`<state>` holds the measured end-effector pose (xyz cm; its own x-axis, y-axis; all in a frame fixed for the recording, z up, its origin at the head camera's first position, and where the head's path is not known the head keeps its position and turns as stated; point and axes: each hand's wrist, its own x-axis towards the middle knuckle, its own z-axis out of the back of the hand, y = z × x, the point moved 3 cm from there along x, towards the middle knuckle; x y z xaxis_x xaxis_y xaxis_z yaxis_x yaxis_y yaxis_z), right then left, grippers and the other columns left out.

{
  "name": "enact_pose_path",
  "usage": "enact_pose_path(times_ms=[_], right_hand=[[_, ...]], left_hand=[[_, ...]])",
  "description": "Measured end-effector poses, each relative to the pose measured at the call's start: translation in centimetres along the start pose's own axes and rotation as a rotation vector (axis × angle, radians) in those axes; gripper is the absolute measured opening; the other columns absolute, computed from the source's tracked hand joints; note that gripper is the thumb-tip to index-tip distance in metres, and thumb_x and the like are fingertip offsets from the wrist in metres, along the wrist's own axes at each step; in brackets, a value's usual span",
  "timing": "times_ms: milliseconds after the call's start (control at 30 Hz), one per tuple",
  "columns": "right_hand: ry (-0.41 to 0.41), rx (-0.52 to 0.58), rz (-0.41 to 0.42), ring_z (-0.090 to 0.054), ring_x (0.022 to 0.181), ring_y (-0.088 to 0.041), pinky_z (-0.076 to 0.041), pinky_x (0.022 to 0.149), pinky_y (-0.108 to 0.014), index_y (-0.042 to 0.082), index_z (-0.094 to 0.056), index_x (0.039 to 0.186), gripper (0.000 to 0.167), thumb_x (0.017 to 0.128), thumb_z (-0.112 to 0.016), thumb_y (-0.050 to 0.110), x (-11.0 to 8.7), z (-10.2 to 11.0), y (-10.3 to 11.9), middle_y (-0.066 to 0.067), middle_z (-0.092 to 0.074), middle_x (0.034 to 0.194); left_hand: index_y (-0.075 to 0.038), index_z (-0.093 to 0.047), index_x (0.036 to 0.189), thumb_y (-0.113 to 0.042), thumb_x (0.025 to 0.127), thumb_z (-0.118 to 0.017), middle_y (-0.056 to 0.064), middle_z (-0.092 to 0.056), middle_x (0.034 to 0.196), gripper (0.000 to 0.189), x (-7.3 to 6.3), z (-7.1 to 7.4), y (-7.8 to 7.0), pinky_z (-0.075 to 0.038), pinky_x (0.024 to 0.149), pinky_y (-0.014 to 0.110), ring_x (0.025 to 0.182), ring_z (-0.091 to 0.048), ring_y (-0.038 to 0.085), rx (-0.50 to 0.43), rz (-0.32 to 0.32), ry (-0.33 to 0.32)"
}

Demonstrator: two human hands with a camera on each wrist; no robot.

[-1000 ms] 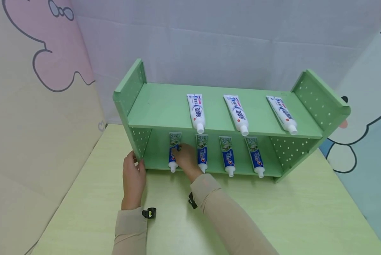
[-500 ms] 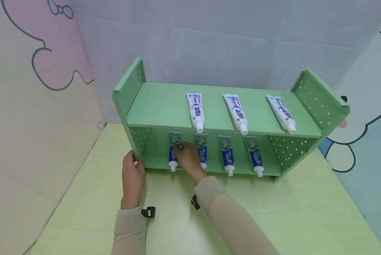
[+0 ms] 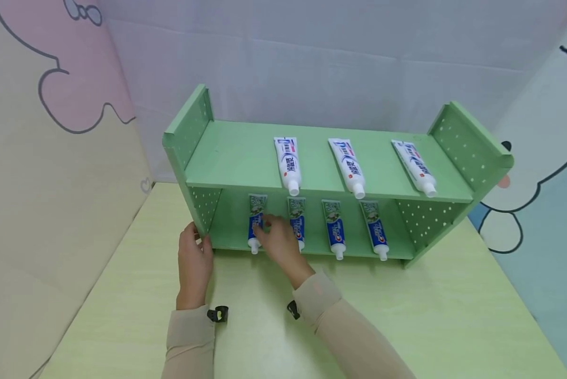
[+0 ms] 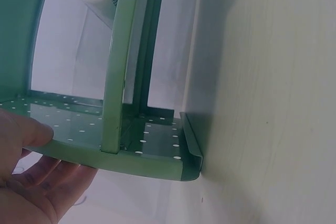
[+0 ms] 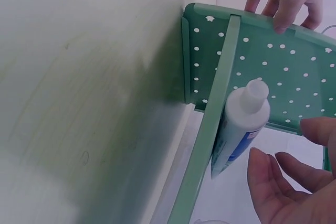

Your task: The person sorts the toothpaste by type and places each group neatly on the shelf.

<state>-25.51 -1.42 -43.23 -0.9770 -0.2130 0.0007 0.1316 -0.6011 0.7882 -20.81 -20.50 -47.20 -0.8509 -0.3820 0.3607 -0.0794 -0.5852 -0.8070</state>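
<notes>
My left hand (image 3: 194, 266) grips the lower left side panel (image 4: 157, 163) of a green two-tier shelf, thumb on the inner side and fingers outside. My right hand (image 3: 283, 245) is at the lower tier, beside the leftmost green-and-blue toothpaste tube (image 3: 257, 208). In the right wrist view, that tube (image 5: 247, 114) lies cap outward over the shelf lip, and the loosely curved right fingers (image 5: 260, 177) are apart from it. The right hand partly covers the second lower tube (image 3: 296, 208). Two more such tubes, a third (image 3: 335, 229) and a fourth (image 3: 374, 229), lie farther right.
On the upper tier lie three white toothpaste tubes: a left one (image 3: 288, 166), a middle one (image 3: 347, 166) and a right one (image 3: 413, 166). The shelf stands on a pale wooden table (image 3: 255, 337). A fabric backdrop (image 3: 311, 68) hangs behind it.
My right hand has let go of the leftmost lower tube and drawn slightly back to the right. The left hand keeps its hold on the panel. The head view has shifted a little.
</notes>
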Motion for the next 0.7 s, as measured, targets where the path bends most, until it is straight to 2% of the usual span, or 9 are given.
enact_pose_path(times_ms=[267,433,567,700], right_hand=[[0.023,-0.012,0.008,-0.06,0.097,-0.023,-0.056,0.074,-0.037,0.005,-0.059,0.133,0.043,0.098,-0.06,0.03,-1.8,0.5,0.2,-0.01,-0.06,0.121],[0.025,-0.05,0.035,-0.06,0.103,-0.027,-0.056,0.081,-0.042,0.005,-0.06,0.13,0.04,0.098,-0.061,0.029,-3.0,0.6,-0.3,-0.012,-0.06,0.121],[0.005,-0.081,0.096,-0.06,0.103,-0.03,-0.056,0.082,-0.043,0.002,-0.062,0.127,0.039,0.097,-0.063,0.027,-3.8,0.7,-0.7,-0.014,-0.061,0.116],[-0.032,-0.108,0.138,-0.06,0.101,-0.03,-0.056,0.082,-0.042,0.0,-0.063,0.125,0.038,0.095,-0.066,0.024,-4.5,1.2,-1.0,-0.015,-0.061,0.113]], left_hand=[[0.012,-0.039,0.135,0.002,0.098,-0.049,0.027,-0.047,0.121,0.039,0.0,0.0,0.0,-0.055,0.09,0.046,0.113,-0.051,0.04,0.001,0.007,0.007],[0.011,-0.038,0.137,0.0,0.099,-0.048,0.027,-0.046,0.123,0.04,-0.2,0.1,0.3,-0.054,0.093,0.046,0.116,-0.05,0.04,0.006,0.039,0.016],[0.01,-0.039,0.137,-0.002,0.1,-0.048,0.026,-0.047,0.123,0.04,-0.4,0.2,0.2,-0.053,0.094,0.046,0.116,-0.05,0.04,-0.004,0.062,0.003],[0.011,-0.038,0.138,-0.002,0.1,-0.049,0.027,-0.046,0.124,0.041,-0.4,0.0,-0.1,-0.051,0.096,0.047,0.117,-0.048,0.041,-0.024,0.06,0.008]])
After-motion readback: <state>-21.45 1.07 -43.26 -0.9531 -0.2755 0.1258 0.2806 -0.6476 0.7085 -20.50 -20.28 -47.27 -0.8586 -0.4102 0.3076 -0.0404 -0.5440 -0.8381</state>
